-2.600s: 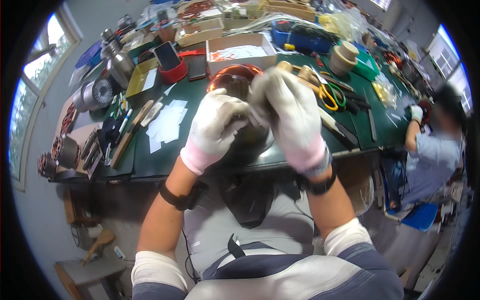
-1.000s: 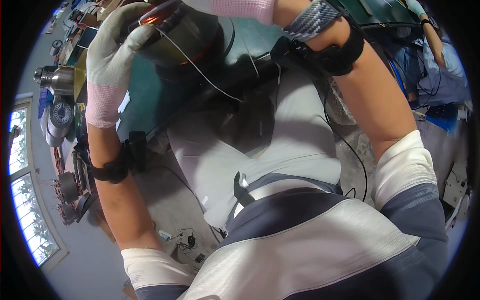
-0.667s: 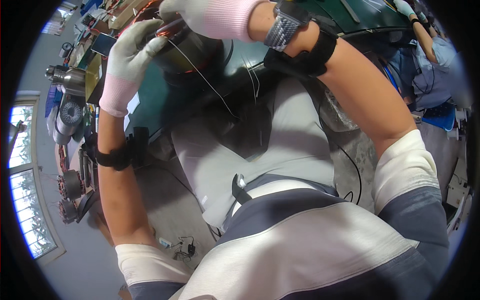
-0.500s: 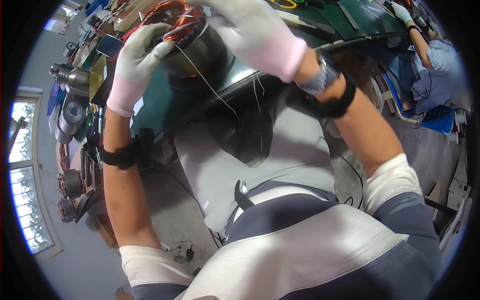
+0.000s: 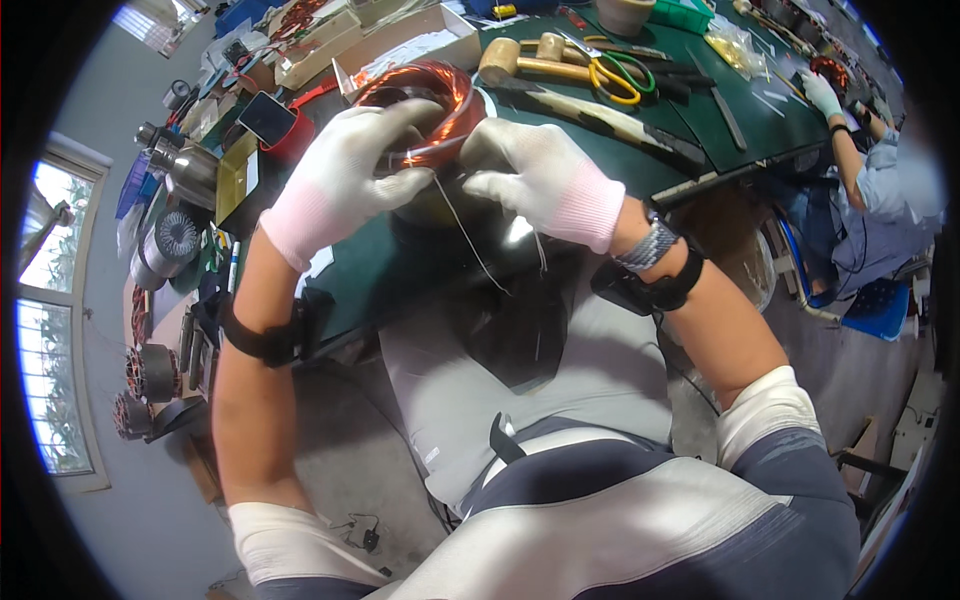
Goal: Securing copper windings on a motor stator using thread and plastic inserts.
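A motor stator with copper windings [image 5: 458,92] stands on the green bench in front of me. My left hand [image 5: 362,165], in a white glove with a pink cuff, is closed round the near-left side of the winding, its thumb near a white cord [image 5: 466,238]. From there the cord hangs down past the bench edge. At the stator's right side is my gloved right hand [image 5: 535,178], its fingers curled together close to the winding; what they pinch is hidden. A second thin cord hangs below this hand.
Behind the stator lie wooden mallets [image 5: 500,62], yellow- and green-handled scissors [image 5: 615,80] and a box of white slips [image 5: 415,48]. A phone [image 5: 267,118] leans by a red container on the left. A co-worker [image 5: 865,170] sits at the right with another winding.
The view has shifted, bringing more of the bench into sight. My right hand has come down from above the winding to its right side. My left hand still holds the winding.
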Demonstrator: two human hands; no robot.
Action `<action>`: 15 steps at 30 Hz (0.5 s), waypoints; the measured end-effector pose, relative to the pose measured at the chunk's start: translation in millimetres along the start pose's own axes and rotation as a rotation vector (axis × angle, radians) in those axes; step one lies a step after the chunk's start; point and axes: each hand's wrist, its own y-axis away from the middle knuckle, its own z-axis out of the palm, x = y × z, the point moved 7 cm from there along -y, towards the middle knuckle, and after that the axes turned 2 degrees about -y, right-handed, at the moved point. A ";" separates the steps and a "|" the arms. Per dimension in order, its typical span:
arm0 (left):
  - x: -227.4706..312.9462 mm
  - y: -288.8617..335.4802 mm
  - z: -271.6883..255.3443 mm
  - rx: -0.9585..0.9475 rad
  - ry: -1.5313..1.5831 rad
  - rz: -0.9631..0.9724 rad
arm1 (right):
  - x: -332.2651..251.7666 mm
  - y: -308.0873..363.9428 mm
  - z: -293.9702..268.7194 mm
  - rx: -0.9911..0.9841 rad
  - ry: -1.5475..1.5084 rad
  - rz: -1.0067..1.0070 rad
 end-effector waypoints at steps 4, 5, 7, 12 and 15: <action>-1.4 -8.9 4.5 -0.059 -0.193 0.315 | -4.6 1.8 -1.2 0.117 0.139 0.074; -4.1 -13.8 10.3 -0.099 -0.171 0.234 | -8.5 10.5 -4.0 0.153 0.248 0.093; 8.1 -10.9 1.8 0.141 -0.345 0.184 | -22.5 21.8 -23.5 0.314 0.293 -0.040; 30.9 25.7 -9.5 0.548 -0.398 0.130 | -35.7 -31.2 -27.3 0.159 -0.561 0.058; 18.6 31.7 12.2 0.547 -0.142 0.112 | -28.3 -28.3 -21.1 0.053 -0.748 0.307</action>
